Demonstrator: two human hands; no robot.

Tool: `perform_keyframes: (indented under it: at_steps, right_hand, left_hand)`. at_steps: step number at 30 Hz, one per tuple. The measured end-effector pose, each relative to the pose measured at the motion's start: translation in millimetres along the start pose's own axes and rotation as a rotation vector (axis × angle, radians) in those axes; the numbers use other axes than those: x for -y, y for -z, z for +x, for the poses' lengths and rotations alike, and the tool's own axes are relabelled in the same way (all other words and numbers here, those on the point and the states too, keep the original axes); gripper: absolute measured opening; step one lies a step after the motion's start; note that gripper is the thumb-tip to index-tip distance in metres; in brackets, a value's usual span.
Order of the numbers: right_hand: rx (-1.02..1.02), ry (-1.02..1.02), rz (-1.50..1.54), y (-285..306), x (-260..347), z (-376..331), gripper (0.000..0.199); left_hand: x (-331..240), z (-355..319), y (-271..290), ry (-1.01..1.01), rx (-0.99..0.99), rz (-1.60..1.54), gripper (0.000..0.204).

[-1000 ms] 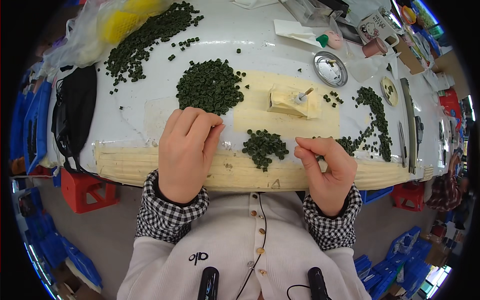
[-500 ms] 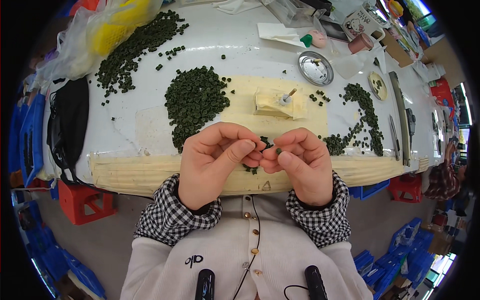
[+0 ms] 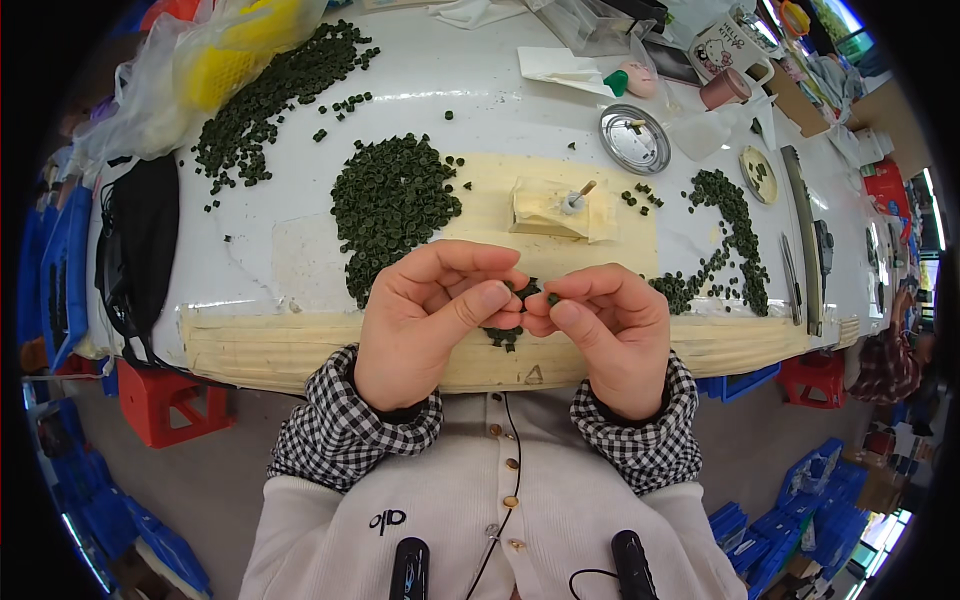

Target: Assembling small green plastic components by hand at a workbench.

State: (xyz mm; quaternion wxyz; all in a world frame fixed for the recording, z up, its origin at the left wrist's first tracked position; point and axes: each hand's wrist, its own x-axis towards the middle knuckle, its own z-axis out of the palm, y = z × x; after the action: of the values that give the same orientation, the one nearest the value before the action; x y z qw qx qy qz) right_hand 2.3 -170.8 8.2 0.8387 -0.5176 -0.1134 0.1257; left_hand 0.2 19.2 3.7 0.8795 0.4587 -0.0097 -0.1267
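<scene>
My left hand (image 3: pixel 432 325) and my right hand (image 3: pixel 612 335) meet over the table's near edge, fingertips almost touching. Between the right thumb and forefinger I pinch a small dark green piece (image 3: pixel 554 298). Another small dark green part (image 3: pixel 511 286) shows at the left hand's pinched fingertips, partly hidden by them. Below and behind the fingers lie several loose dark green pieces (image 3: pixel 502 337). A large heap of such small spool-like pieces (image 3: pixel 392 205) lies beyond my left hand. Past my right hand spreads a thinner, curved scatter of them (image 3: pixel 735 215).
A taped block with an upright peg (image 3: pixel 573 203) stands beyond my hands. A round metal lid (image 3: pixel 633 139) and a small round dish (image 3: pixel 757 174) lie at the right, near tweezers (image 3: pixel 790 278). Another heap (image 3: pixel 290 90) and a black cloth bag (image 3: pixel 141 240) are at the left.
The left forefinger has straightened a little and the left fingertips have shifted, showing more of the dark piece there. The right fingers have moved slightly, still pinching theirs.
</scene>
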Motion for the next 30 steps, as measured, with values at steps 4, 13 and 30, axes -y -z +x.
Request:
perform_keyframes:
  at_steps: [4, 13, 30]
  right_hand:
    - [-0.035, 0.043, -0.093, -2.8, -0.7, 1.1, 0.017]
    - [-0.082, 0.306, -0.609, -6.5, -5.1, 10.6, 0.021]
    - [-0.091, 0.417, -0.769, -13.2, -6.7, 11.3, 0.021]
  left_hand:
    - [3.9, -1.0, 2.5, -0.123, 0.022, 0.06, 0.015]
    - [4.5, -1.5, -1.1, -0.128, -0.046, 0.135, 0.016]
    - [5.7, -3.1, 0.3, -0.186, -0.086, 0.192, 0.016]
